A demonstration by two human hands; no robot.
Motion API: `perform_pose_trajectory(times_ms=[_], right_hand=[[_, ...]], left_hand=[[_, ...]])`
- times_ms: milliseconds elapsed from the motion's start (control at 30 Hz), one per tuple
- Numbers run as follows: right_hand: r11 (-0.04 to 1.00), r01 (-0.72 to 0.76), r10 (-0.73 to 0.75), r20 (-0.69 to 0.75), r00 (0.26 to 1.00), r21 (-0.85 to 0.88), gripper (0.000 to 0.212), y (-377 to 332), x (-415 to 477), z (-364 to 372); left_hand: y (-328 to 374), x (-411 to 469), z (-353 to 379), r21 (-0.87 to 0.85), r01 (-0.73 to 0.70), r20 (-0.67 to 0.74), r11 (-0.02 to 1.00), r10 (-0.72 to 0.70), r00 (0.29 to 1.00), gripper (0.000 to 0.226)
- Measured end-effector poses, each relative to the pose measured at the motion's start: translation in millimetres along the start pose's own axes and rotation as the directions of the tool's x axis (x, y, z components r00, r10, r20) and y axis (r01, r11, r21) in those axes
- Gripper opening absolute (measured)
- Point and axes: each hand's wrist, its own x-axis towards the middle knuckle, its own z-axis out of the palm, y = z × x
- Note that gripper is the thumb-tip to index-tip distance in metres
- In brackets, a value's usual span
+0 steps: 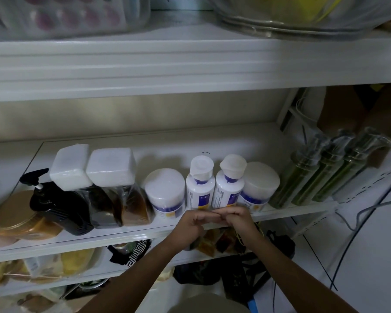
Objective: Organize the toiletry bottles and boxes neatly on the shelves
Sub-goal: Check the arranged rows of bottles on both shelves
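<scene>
Along the middle shelf [127,234] stands a row of toiletries. Two white bottles with blue labels [200,185] [229,185] stand side by side between two white-lidded jars [165,190] [261,185]. Three green pump bottles [314,177] lean at the right end. On the left are two plastic-wrapped amber bottles with square white caps [113,168], a black pump bottle [57,206] and a gold-lidded jar [16,214]. My left hand [193,221] and right hand [240,216] meet fingertip to fingertip at the shelf's front edge, against the bases of the two white bottles, gripping nothing.
The upper shelf [190,64] carries clear plastic containers [72,16] and a box marked AQUARIUM [178,2]. On the lower shelf lie bags and dark items [131,251]. Cables [357,213] hang at the right beside a cardboard box [348,109].
</scene>
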Motion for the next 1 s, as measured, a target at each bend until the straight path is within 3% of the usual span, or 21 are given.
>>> perform_pose_trajectory(times_ms=[367,533,700,900,1000], right_hand=[[0.999,0.017,-0.018,0.039,0.999,0.035,0.046,9.8,-6.6,-15.7],[0.991,0.077,-0.079,0.017,0.997,0.112,0.037,9.5,-13.3,-31.2],[0.988,0.09,-0.089,-0.013,0.996,0.122,0.035,1.9,-11.8,-38.7],[0.997,0.044,-0.041,-0.045,0.998,0.07,0.056,-3.8,-5.8,-40.8],[0.998,0.018,-0.015,-0.059,0.998,0.054,0.048,-2.9,-2.1,-41.3]], left_hand=[[-1.1,4.8,4.1,0.014,-0.004,0.067,1.0,0.004,0.998,0.062],[7.6,13.0,15.9,0.018,-0.006,0.132,1.0,0.004,0.991,0.058],[10.7,21.1,21.3,0.015,-0.02,0.105,1.0,0.018,0.994,0.059],[12.3,23.1,23.7,-0.007,0.0,0.077,1.0,0.0,0.997,0.057],[12.8,23.1,25.4,-0.012,0.001,0.062,1.0,0.0,0.998,0.057]])
